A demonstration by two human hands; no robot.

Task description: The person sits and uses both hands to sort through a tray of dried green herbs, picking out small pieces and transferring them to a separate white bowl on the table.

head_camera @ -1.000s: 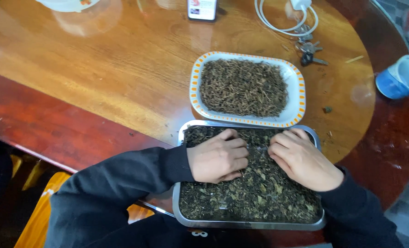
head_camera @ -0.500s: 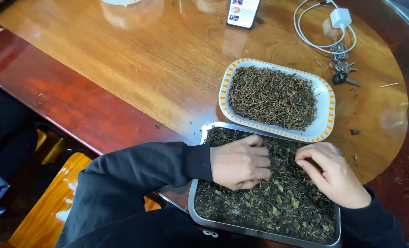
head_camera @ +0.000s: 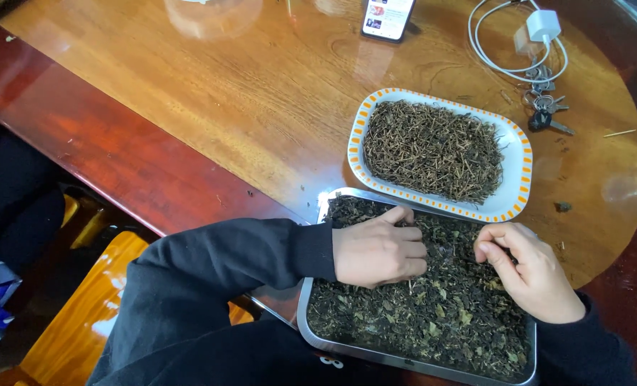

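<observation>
Polished wood fills the head view: a round table with a paler centre and a dark red rim, seen from above.

Near the person's lap, a rectangular metal tray overhangs the table's edge, filled with dark loose leaves mixed with greener flakes. The left hand lies palm down on the leaves at the tray's far left, fingers curled loosely into the pile; whether its grip encloses anything I cannot tell. The right hand hovers over the tray's right side with thumb and forefinger pinched narrow, apparently on a small bit, though nothing can be made out between the tips. Both arms wear black sleeves.

Just beyond the tray, touching or nearly touching its far rim, sits an oval white dish with an orange-dashed border, heaped with thin brown stems. Farther off lie a phone, a white charger with coiled cable and a bunch of keys. An orange chair seat shows below the table's edge.

Judging by the two piles, the work in hand looks like picking stems out of the leaves. The next move would call for keeping the pinch closed, lifting clear of the tray, and carrying the bit over the dish's rim without scattering leaves.
</observation>
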